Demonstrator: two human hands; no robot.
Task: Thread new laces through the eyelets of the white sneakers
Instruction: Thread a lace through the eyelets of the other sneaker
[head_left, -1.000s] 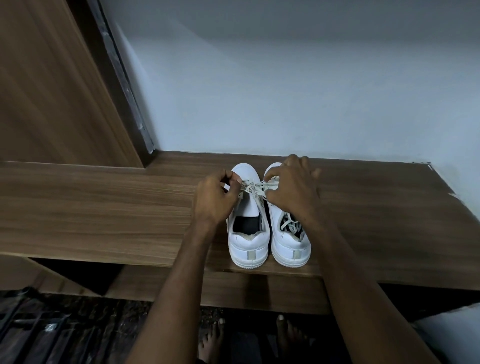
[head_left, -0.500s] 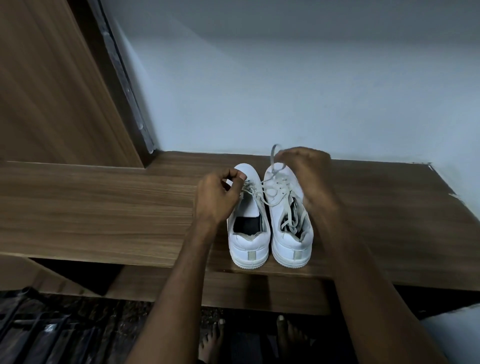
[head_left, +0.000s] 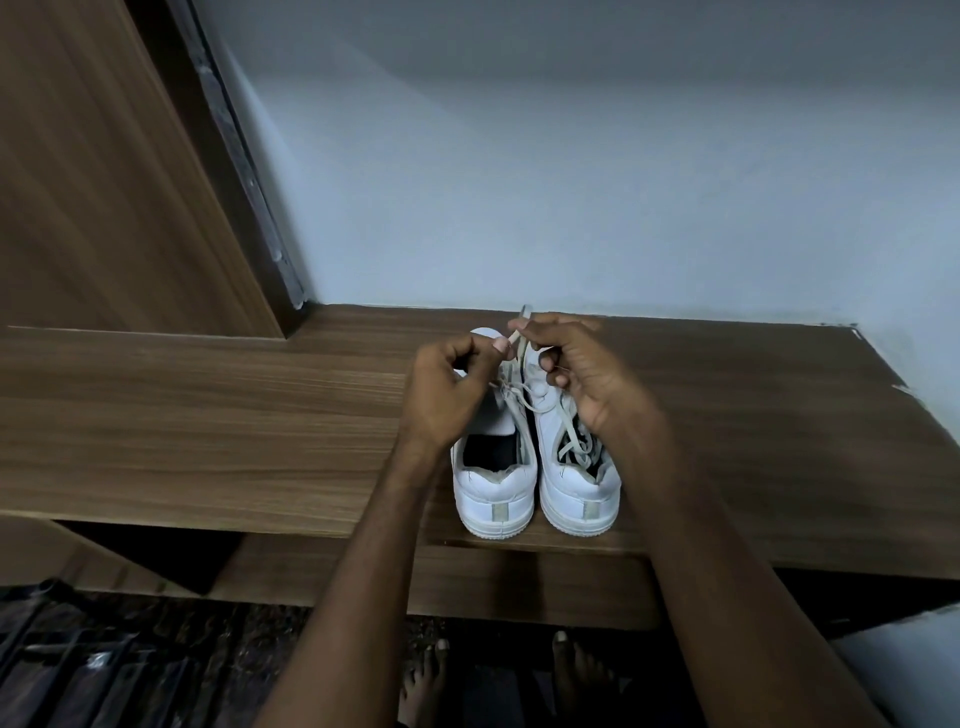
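Note:
Two white sneakers stand side by side, heels toward me, on the wooden shelf (head_left: 208, 415). The left sneaker (head_left: 493, 499) has an open black inside; the right sneaker (head_left: 582, 493) has loose lace lying in its opening. A pale lace (head_left: 519, 384) runs up from the left sneaker's eyelets. My left hand (head_left: 447, 395) pinches the lace above that shoe's tongue. My right hand (head_left: 582, 374) pinches the lace's free end, whose tip sticks up above the fingers. The hands hide the front eyelets of both shoes.
A pale wall (head_left: 571, 182) rises right behind the shelf. A tall wooden panel (head_left: 104, 182) stands at the left. The shelf's front edge lies just under the heels. My bare feet (head_left: 431, 680) stand on dark floor below.
My right hand has moved left toward my left hand, bringing the lace end over the left sneaker. My left hand has stayed almost in place.

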